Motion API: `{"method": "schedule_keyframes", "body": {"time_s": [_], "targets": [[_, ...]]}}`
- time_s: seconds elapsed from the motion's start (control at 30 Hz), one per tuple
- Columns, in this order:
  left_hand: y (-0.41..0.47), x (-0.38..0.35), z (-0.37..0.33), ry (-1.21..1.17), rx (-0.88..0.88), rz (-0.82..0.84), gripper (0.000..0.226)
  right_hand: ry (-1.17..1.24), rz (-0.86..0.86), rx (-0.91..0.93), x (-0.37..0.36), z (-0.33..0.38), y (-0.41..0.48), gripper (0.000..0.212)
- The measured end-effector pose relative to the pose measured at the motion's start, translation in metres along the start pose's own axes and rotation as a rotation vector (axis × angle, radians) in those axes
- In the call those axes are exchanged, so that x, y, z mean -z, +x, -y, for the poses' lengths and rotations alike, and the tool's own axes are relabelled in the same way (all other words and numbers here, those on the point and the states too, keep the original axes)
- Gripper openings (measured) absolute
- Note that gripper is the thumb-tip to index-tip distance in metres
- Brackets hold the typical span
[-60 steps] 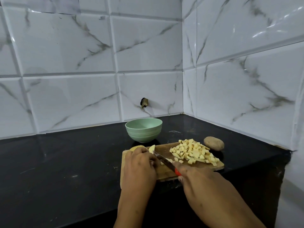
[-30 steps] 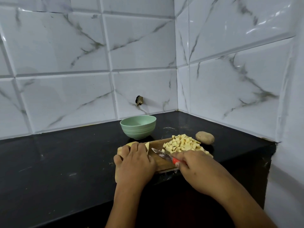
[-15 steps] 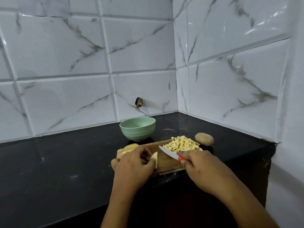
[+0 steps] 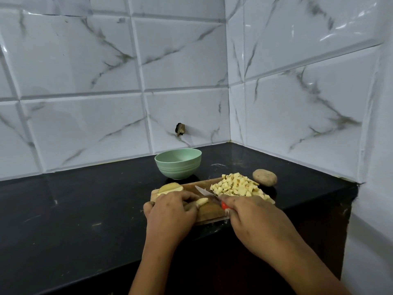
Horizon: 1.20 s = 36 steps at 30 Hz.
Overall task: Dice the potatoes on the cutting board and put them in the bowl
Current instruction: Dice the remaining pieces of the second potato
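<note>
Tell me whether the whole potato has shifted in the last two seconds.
No. The whole potato keeps its place right of the green bowl, past the cutting board's far right corner.

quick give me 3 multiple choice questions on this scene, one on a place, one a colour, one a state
1. The whole potato lies: A in a sink; B on the counter, right of the cutting board; C on a plate.
2. The knife handle is: A red; B blue; C black.
3. The right hand: A lies flat; B grips the knife; C holds a spoon.
Answers: 1 B, it sits on the dark counter beside the board; 2 A, red shows below the blade; 3 B, it curls round the handle.
</note>
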<state>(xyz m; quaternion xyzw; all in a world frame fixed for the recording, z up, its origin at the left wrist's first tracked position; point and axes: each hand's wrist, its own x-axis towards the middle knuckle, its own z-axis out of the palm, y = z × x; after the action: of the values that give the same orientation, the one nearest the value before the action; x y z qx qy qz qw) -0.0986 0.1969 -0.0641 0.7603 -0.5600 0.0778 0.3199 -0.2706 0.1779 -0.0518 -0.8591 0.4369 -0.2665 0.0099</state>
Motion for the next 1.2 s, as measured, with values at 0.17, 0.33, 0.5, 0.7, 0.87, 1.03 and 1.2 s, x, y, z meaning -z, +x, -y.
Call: {"method": "schedule_keyframes", "body": {"time_s": [0.17, 0.33, 0.5, 0.7, 0.87, 1.03, 1.2], "targets": [[0.003, -0.001, -0.001, 0.001, 0.002, 0.02, 0.021, -0.134, 0.048, 0.017, -0.006, 0.012, -0.003, 0.054], [0.002, 0.0, -0.002, -0.003, 0.005, 0.013, 0.021, -0.213, 0.114, 0.038, -0.013, 0.025, 0.005, 0.06], [0.001, 0.002, -0.004, 0.007, 0.016, 0.022, 0.022, -0.149, 0.101, -0.036, -0.006, 0.018, 0.003, 0.061], [0.003, 0.002, -0.004, -0.004, 0.026, 0.019, 0.021, -0.127, 0.089, 0.004, -0.011, 0.022, -0.01, 0.069], [0.002, 0.002, -0.004, -0.032, 0.036, 0.021, 0.019, -0.191, 0.132, 0.029, -0.018, 0.035, 0.005, 0.064], [0.002, 0.001, -0.002, -0.029, 0.057, 0.016, 0.021, -0.17, 0.081, 0.01, -0.014, 0.03, 0.009, 0.06], [0.005, -0.001, 0.0, -0.021, 0.067, 0.018, 0.02, -0.139, 0.088, 0.059, -0.01, 0.029, -0.005, 0.065]]}}
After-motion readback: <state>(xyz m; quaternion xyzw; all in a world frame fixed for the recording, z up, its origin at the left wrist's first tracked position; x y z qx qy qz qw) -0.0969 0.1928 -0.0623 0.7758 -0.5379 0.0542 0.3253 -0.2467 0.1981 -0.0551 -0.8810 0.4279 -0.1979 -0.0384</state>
